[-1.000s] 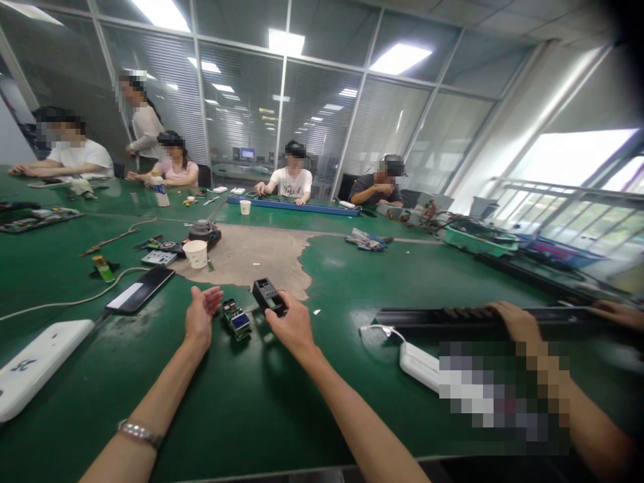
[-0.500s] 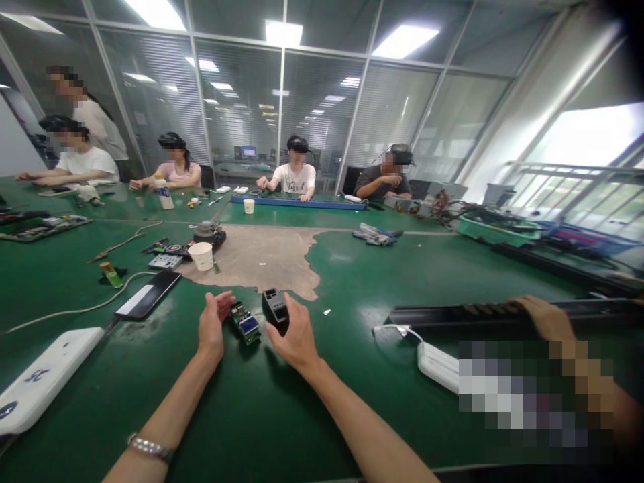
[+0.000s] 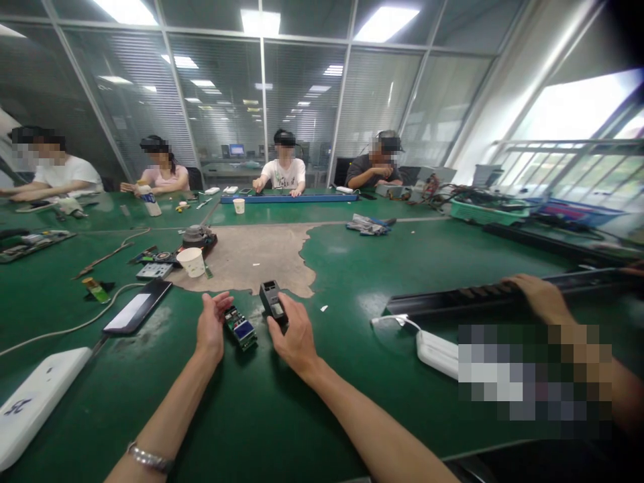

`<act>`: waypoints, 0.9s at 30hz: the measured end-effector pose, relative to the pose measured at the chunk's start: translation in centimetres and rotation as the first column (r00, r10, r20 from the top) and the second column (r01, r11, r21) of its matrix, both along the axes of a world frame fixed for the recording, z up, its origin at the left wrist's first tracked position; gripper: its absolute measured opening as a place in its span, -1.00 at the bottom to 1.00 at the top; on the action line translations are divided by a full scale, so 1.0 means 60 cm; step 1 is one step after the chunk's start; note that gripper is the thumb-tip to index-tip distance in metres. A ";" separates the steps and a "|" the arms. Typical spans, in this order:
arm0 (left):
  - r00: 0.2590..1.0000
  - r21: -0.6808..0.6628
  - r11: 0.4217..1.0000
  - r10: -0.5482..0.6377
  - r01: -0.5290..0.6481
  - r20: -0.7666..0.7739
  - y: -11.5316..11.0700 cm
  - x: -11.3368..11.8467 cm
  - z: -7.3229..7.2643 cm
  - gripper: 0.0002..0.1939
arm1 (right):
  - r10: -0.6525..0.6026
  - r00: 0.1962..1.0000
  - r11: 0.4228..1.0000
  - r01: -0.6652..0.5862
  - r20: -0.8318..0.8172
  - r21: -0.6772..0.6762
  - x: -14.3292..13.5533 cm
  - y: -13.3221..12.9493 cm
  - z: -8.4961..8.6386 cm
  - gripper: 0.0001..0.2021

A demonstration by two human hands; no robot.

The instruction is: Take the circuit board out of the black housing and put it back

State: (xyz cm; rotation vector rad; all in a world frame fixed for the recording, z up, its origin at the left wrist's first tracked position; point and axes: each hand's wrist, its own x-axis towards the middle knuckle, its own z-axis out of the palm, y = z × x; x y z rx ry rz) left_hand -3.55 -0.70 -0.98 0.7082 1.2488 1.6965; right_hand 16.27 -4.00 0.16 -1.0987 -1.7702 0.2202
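My right hand point(image 3: 296, 334) grips a small black plastic housing point(image 3: 272, 300) with openings in its face, fingers behind its right side and thumb in front. Left of it, a green circuit board module point(image 3: 241, 329) with a small blue screen rests on the green table point(image 3: 261, 416). Beside the module's left edge is my left hand point(image 3: 212, 325), palm turned toward it and fingers apart, holding nothing. Whether its fingertips touch the board is hard to tell.
A phone point(image 3: 138, 307) and white power bank point(image 3: 43, 406) lie to the left, a paper cup point(image 3: 191, 262) beyond. At right, another person's hand point(image 3: 536, 295) rests on a long black part point(image 3: 453, 298) behind a white device point(image 3: 437, 353). Several people sit opposite.
The black housing has tilted more upright in my right hand and moved slightly left. The camera view has shifted right, and the standing person at far left is out of view.
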 end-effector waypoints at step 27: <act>0.974 -0.178 0.983 -0.002 -0.039 -0.225 0.006 -0.089 -0.002 -0.71 | 0.049 0.991 0.999 -0.048 0.121 -0.014 -0.095 -0.043 0.067 -0.58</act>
